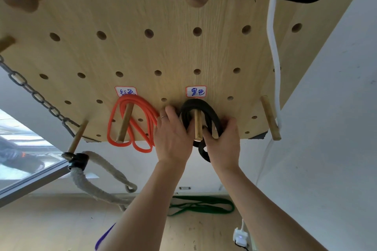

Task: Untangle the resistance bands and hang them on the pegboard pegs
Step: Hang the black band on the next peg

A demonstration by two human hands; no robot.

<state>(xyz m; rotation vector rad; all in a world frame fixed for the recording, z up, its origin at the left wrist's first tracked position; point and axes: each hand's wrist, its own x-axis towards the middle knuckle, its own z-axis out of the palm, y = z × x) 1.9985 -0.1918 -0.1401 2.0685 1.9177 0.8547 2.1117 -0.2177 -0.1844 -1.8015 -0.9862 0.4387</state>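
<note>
Both hands, left hand point(173, 138) and right hand point(222, 142), grip the black band point(206, 108) looped over its peg point(197, 126) (orange band point(130, 126) already hung), and a loose coil could slide off the tip.

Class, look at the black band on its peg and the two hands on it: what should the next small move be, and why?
Probably let both hands go of the black band. It already loops over its peg under the label, with the left hand and right hand gripping its sides. The orange band hangs done; a green band lies on the floor.
</note>
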